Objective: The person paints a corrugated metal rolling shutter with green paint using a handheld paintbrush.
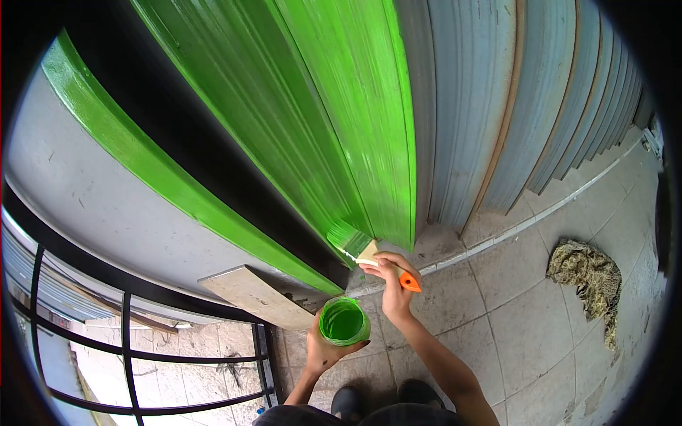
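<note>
My right hand [392,280] is closed round a paintbrush [366,250] with an orange handle end and a pale ferrule. The green-coated bristles touch the lower part of a ribbed metal panel [355,142], painted bright green. Just below and to the left, my left hand [328,346] holds a jar of green paint [344,321] from the side, its mouth facing up. Green paint coats the jar's inner wall and rim.
Unpainted grey ribbed panels [469,106] stand to the right. A crumpled, stained cloth [586,284] lies on the tiled floor [455,305]. At left are a green-edged frame [177,195], a loose board [256,295] and a black metal grille [126,334].
</note>
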A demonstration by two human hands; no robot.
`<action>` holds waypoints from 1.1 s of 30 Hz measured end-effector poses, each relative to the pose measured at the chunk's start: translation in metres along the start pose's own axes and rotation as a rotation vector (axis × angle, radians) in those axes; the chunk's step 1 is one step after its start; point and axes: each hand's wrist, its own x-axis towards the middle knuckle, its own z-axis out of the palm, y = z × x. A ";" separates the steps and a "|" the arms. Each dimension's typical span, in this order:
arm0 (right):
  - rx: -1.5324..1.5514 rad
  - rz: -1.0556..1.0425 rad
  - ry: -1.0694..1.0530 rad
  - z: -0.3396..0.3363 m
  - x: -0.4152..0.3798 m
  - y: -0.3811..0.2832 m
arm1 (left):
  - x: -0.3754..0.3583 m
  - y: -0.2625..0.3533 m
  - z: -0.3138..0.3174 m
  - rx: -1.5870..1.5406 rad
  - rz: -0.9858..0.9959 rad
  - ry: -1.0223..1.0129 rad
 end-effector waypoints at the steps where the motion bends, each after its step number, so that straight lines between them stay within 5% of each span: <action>1: -0.009 0.050 0.027 -0.016 -0.010 0.016 | 0.000 0.000 0.000 -0.008 -0.008 -0.002; 8: 0.124 0.006 -0.011 0.035 0.032 -0.033 | 0.002 0.007 -0.002 -0.009 -0.014 -0.006; 14: 0.221 -0.254 -0.135 0.058 0.047 -0.074 | 0.006 0.019 -0.002 -0.017 0.006 -0.011; 23: -0.046 0.083 0.037 -0.028 -0.005 0.030 | 0.005 0.014 0.000 0.018 0.009 -0.012; 33: 0.291 -0.179 -0.118 0.065 0.062 -0.085 | 0.006 0.004 -0.001 0.036 -0.070 -0.035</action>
